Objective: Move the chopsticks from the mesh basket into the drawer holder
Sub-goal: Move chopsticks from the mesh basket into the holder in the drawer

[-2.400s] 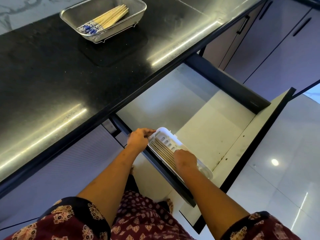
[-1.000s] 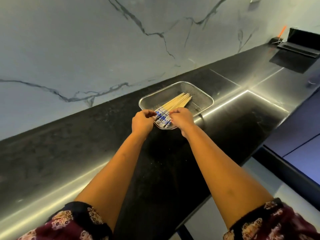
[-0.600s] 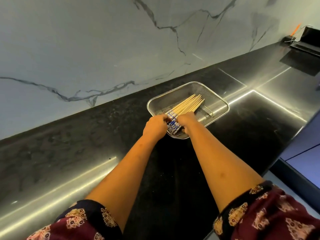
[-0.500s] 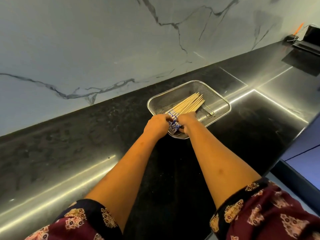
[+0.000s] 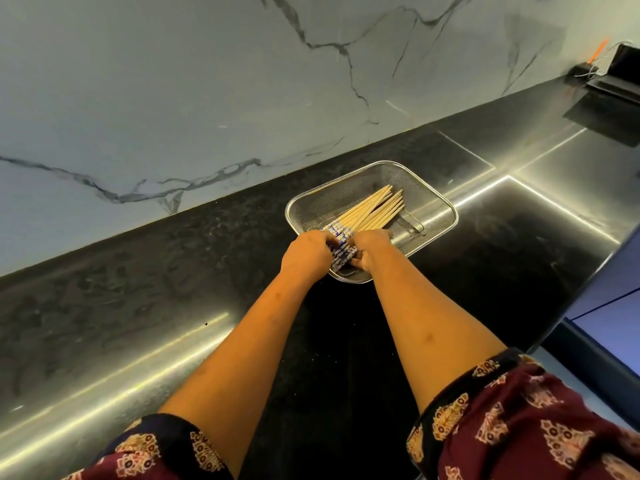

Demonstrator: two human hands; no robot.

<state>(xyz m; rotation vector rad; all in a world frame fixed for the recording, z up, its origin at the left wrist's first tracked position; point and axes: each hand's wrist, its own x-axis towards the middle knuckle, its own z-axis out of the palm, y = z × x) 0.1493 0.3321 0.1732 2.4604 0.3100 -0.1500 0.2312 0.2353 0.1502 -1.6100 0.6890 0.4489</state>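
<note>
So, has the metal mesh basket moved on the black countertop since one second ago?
Cannot tell: the camera shifted. The metal mesh basket seems to sit at the same bright seam of the black countertop.

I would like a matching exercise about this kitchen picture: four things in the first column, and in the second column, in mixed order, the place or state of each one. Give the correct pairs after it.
Column 1
1. chopsticks
2. mesh basket
3. left hand
4. right hand

Column 2
A. stands on the black counter, near the marble wall
B. grips the patterned blue ends from the right side
C. lie bundled in the basket, plain tips pointing away from the person
D. grips the patterned blue ends from the left side

Pairs: 1-C, 2-A, 3-D, 4-B
</note>
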